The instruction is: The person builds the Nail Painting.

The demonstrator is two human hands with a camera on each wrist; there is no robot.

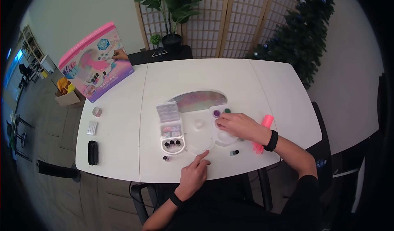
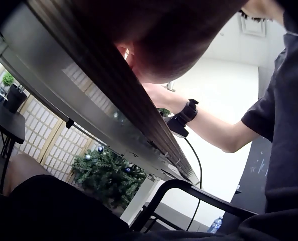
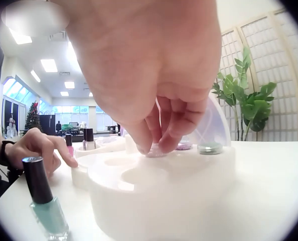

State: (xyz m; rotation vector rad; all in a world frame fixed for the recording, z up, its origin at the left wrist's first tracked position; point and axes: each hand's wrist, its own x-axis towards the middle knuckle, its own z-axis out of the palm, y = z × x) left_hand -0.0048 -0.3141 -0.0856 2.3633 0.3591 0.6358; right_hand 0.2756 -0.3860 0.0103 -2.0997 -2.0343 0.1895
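Note:
My right hand (image 1: 242, 126) reaches over the white holder (image 3: 164, 211) with round wells on the right of a white nail-art station. Its thumb and fingertips pinch a small clear pot (image 3: 155, 152) at one well. Behind it sit a purple glitter pot (image 1: 216, 113) and a green one (image 1: 227, 110). My left hand (image 1: 195, 173) has its index finger stretched to the front rim of the station's round tray (image 1: 200, 147), the other fingers bent. Nail polish bottles (image 1: 172, 143) stand in the left compartment, below a box of nail pieces (image 1: 170, 131).
A teal polish bottle (image 1: 234, 153) and another small bottle (image 1: 166, 158) are near the front. A pink plastic hand (image 1: 268, 121) lies beside my right wrist. Farther left are a round jar (image 1: 97, 111), a white sheet (image 1: 92, 128), a black case (image 1: 93, 153) and a nail-art box (image 1: 98, 62).

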